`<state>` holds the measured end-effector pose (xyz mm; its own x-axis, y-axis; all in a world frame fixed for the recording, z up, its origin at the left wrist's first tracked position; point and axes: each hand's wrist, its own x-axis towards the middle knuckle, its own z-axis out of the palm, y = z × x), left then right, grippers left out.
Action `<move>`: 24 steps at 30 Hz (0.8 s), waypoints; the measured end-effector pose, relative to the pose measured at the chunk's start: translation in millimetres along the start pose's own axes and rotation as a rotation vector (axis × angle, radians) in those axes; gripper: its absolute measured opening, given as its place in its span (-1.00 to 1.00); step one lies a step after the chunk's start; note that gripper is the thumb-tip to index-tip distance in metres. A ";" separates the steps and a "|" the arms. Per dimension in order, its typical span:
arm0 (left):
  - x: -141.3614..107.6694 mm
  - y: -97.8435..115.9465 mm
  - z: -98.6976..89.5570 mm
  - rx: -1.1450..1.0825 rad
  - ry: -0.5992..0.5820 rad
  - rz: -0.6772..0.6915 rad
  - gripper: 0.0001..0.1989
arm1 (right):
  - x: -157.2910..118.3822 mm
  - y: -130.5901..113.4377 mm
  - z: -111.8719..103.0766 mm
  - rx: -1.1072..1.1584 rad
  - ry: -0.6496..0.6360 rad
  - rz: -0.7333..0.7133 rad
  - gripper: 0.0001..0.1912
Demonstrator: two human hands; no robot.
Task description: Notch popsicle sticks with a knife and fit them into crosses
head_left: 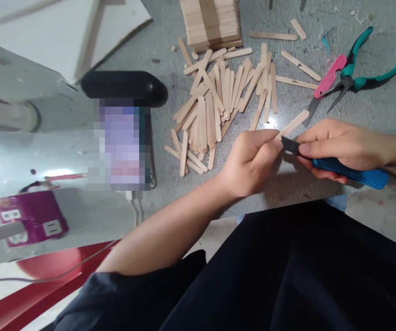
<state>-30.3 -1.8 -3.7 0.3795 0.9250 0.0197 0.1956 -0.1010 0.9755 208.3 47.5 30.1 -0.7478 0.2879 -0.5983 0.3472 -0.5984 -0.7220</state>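
My left hand (255, 161) is closed around the lower end of a wooden craft stick (295, 123), whose rounded tip points up and to the right. In my right hand (342, 146) is a blue utility knife (353, 174). Its dark blade (290, 145) reaches left to the stick, close by my left thumb; whether the edge is cutting into the wood I cannot tell. Just left of my hands lies a loose pile of craft sticks (215, 101). Beyond my right hand are a pink-handled knife (332, 76) and green-handled needle-nose pliers (347, 82), lying against each other.
A banded stack of craft sticks (227, 23) sits at the back. Notched sticks (301, 65) lie near the pliers. To the left are a black rounded object (124, 86), a blurred-out screen (124, 147) with a cable, and a purple power strip (32, 218). The table's front edge runs below my hands.
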 end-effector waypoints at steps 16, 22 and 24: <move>-1.4 2.4 4.8 0.023 0.126 -0.084 -0.59 | -12.3 -12.3 14.4 -0.405 0.348 -0.205 -0.49; -1.4 -0.2 2.8 0.040 0.109 -0.068 -0.59 | -14.6 -14.4 13.2 -0.327 0.321 -0.206 -0.48; -1.4 -0.4 2.8 0.047 0.116 -0.065 -0.59 | -13.1 -11.9 14.8 -0.271 0.251 -0.126 -0.50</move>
<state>-28.4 -4.0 -4.7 0.2576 0.9661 -0.0151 0.2593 -0.0540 0.9643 205.6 39.8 51.6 -0.6445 0.5406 -0.5407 0.4234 -0.3366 -0.8411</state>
